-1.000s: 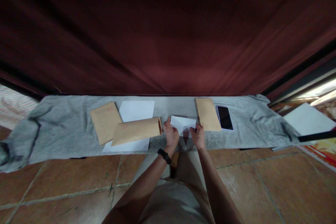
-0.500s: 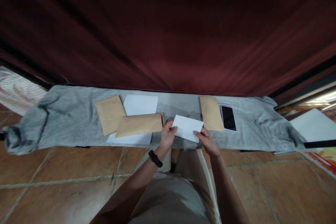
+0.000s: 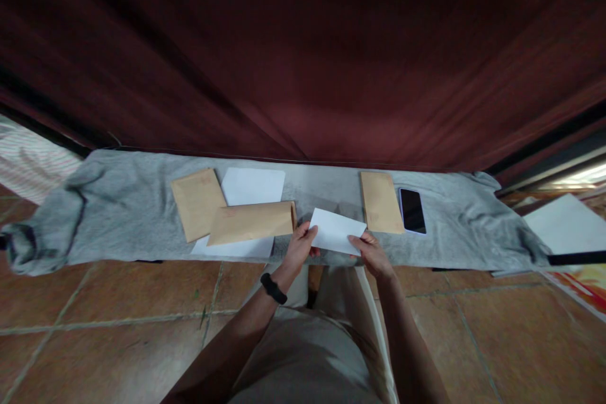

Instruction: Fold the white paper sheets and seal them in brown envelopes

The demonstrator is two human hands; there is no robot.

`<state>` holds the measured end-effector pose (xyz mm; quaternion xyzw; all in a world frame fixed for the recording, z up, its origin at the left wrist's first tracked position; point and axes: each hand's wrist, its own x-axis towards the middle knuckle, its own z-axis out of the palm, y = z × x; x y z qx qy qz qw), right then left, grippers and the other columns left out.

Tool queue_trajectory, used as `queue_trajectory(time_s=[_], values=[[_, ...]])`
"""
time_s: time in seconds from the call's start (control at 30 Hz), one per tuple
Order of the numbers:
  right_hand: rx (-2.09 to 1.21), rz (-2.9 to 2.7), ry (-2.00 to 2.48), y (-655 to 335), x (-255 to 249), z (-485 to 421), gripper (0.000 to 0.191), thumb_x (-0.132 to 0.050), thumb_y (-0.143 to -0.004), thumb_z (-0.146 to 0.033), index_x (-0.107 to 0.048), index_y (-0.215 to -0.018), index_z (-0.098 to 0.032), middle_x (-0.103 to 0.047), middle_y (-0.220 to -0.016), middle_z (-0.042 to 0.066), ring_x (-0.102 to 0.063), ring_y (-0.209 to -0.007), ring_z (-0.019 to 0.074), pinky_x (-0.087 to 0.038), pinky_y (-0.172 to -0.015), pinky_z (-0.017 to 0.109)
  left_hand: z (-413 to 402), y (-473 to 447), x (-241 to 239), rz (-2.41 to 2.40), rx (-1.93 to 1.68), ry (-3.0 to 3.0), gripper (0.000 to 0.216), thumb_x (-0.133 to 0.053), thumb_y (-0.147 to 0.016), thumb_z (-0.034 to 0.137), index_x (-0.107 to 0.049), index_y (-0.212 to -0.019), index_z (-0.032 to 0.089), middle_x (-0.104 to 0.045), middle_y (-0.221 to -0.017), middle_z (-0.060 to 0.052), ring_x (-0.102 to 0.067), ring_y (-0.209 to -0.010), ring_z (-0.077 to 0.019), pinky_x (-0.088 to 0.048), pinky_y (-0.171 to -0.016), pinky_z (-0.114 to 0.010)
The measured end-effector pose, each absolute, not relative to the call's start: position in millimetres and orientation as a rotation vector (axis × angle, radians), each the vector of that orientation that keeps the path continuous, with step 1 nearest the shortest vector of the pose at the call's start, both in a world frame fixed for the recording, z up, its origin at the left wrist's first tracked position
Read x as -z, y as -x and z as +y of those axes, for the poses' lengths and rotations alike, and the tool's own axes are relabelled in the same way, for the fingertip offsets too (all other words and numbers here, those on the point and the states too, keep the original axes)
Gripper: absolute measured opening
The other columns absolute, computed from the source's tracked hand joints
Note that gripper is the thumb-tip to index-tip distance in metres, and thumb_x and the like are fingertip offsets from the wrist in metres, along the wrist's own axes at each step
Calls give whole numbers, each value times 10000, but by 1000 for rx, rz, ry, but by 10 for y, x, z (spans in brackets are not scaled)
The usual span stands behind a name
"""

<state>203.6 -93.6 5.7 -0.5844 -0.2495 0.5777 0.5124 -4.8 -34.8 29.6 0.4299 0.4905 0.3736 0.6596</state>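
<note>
A folded white paper [image 3: 337, 231] is held between both hands just above a grey cloth [image 3: 132, 214] spread on the floor. My left hand [image 3: 301, 243], with a black band on its wrist, pinches the paper's left edge. My right hand [image 3: 372, 252] grips the paper's right lower corner. To the left lie two brown envelopes [image 3: 250, 223] [image 3: 196, 202] on top of white sheets [image 3: 252, 186]. A third brown envelope [image 3: 380, 202] lies to the right of the paper, beside a black phone [image 3: 411, 211].
A dark red curtain [image 3: 303, 63] hangs behind the cloth. The floor is brown tile [image 3: 118, 322]. A white sheet [image 3: 565, 224] and a dark bar [image 3: 575, 259] lie at the far right. My legs in light shorts [image 3: 307, 353] are below.
The white paper went from lying pressed on the cloth under both hands to being lifted and held, folded, between them. The view shifted slightly.
</note>
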Motion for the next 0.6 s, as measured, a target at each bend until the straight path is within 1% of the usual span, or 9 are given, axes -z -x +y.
queue_trajectory(time_s=[0.13,0.27,0.3,0.37,0.43,0.47,0.53,0.57,0.6], values=[[-1406,-639,1426,-2060,-45,-969,405,-839,-648,-478,-779,-929,-193,-758,-776,24,-634,-592,180,-518,-462,279,-339,58,-358,1144,-836,-959,329,-699,-829,516,-667,-916,200,-606,-670,19,-532,-495,-112,-398,-387,-206],[-1381,-652,1452,-2079,-36,-992,403,-819,-671,-495,-771,-952,-211,-769,-831,33,-667,-635,204,-538,-480,295,-339,44,-388,1151,-800,-1059,323,-645,-866,491,-684,-1016,208,-637,-747,-6,-580,-587,-149,-470,-458,-243],[-1362,-644,1458,-2088,-31,-987,406,-812,-677,-498,-768,-966,-217,-774,-853,35,-683,-664,216,-550,-494,303,-338,50,-401,1160,-807,-1130,336,-624,-882,484,-681,-1066,208,-648,-770,-15,-601,-626,-164,-504,-508,-264],[-1314,-621,1473,-2107,-15,-963,413,-804,-680,-500,-761,-986,-226,-780,-890,39,-710,-733,239,-578,-536,321,-324,102,-442,1201,-854,-1345,386,-607,-901,457,-657,-1188,204,-683,-878,-47,-652,-773,-202,-566,-681,-323],[-1268,-599,1494,-2121,12,-929,423,-809,-664,-500,-757,-981,-225,-780,-905,44,-719,-784,255,-599,-576,341,-280,227,-501,1267,-899,-1633,476,-639,-889,418,-604,-1315,206,-695,-1108,-99,-659,-1020,-253,-546,-915,-398],[-1247,-591,1506,-2124,31,-912,430,-813,-650,-501,-756,-974,-223,-778,-903,47,-717,-792,260,-604,-584,351,-242,318,-533,1301,-893,-1791,546,-671,-869,398,-569,-1373,214,-656,-1265,-123,-616,-1170,-284,-495,-1023,-437],[-1215,-590,1528,-2123,81,-884,447,-814,-628,-515,-754,-960,-221,-773,-888,48,-707,-778,264,-604,-578,367,-131,545,-587,1342,-748,-2098,775,-749,-807,386,-444,-1506,246,-455,-1558,-143,-401,-1446,-349,-324,-1185,-522],[-1204,-598,1533,-2120,110,-874,453,-810,-625,-527,-752,-956,-223,-770,-880,45,-701,-762,261,-602,-576,373,-59,671,-606,1377,-631,-2213,883,-780,-778,398,-378,-1553,270,-327,-1647,-140,-281,-1518,-376,-230,-1221,-570],[-1192,-612,1535,-2118,142,-866,456,-804,-625,-542,-752,-948,-224,-768,-870,42,-692,-742,255,-598,-575,375,21,797,-619,1412,-496,-2292,979,-807,-749,409,-315,-1587,288,-207,-1698,-138,-183,-1554,-397,-171,-1228,-605]])
